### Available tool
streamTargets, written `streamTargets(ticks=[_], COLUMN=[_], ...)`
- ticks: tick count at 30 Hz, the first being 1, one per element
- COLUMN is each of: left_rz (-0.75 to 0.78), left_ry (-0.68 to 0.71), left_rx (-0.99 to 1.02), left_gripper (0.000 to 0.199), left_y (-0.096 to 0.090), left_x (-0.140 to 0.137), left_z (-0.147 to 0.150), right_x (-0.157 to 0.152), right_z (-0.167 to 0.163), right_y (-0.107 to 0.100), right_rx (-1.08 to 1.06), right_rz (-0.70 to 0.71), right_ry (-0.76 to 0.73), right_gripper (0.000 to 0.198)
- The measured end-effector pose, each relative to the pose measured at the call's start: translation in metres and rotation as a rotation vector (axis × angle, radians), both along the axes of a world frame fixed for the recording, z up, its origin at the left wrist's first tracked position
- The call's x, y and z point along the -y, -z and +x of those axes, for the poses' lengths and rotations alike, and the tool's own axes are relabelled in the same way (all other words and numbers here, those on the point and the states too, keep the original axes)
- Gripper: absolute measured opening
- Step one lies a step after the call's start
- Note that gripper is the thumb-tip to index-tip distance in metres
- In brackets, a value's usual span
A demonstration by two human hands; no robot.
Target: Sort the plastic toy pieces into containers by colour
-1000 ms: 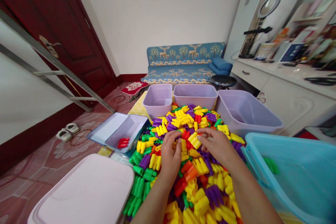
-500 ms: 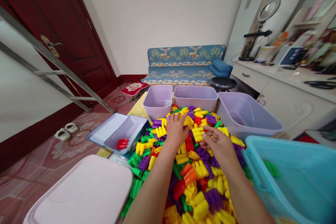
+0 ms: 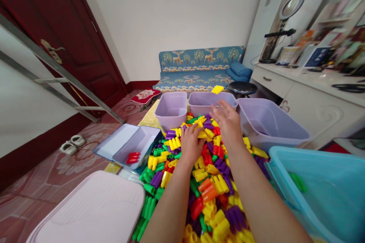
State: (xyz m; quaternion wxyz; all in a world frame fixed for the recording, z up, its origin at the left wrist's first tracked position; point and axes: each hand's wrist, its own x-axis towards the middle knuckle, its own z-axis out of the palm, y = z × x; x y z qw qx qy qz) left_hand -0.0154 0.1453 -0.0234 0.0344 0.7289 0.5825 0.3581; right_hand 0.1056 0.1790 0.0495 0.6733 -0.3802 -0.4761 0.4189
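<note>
Hanging midair above far middle lilac bin [image 3: 199,110], yellow piece [image 3: 217,89] lies beyond right hand [image 3: 230,123] (nearer one, released); left hand [image 3: 191,144] at pile [image 3: 219,184], grip unclear.

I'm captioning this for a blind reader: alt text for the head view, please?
A yellow piece appears airborne near the middle lilac bin, beyond an open right hand; the left hand lies over a pile of multicolored pieces.

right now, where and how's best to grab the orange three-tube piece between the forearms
Probably pinch the outer long sides of the orange three-tube piece, coming from above: its tubes lie side by side with their tops exposed, while a yellow piece and a red piece sit close beside it.
</note>
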Motion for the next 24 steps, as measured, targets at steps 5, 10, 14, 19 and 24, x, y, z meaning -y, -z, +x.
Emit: streamTargets(ticks=[5, 10, 14, 19, 24], left_rz=[-0.002, 0.016, 0.055, 0.078, 0.038], left_ry=[0.005, 0.028, 0.049, 0.022, 0.02], left_rx=[0.034, 0.039, 0.081, 0.259, 0.337], left_gripper=[0.033, 0.018, 0.027, 0.029, 0.017], left_y=[0.001, -0.002, -0.007, -0.007, -0.002], left_x=[0.001, 0.006, 0.011, 0.013, 0.012], left_z=[-0.001, -0.001, -0.001, -0.003, -0.004], right_x=[0.027, 0.036, 0.031, 0.031, 0.035], right_z=[0.037, 0.063, 0.057, 0.055, 0.061], right_y=[0.042, 0.077, 0.086, 0.089, 0.088], right_rx=[0.398, 0.837, 1.004, 1.042, 0.808], right_rz=[-0.067, -0.062, 0.0, -0.007, -0.105], right_ry=[0.129, 0.236, 0.165, 0.15, -0.035], right_gripper=[0.037, 0.041, 0.062, 0.061, 0.063])
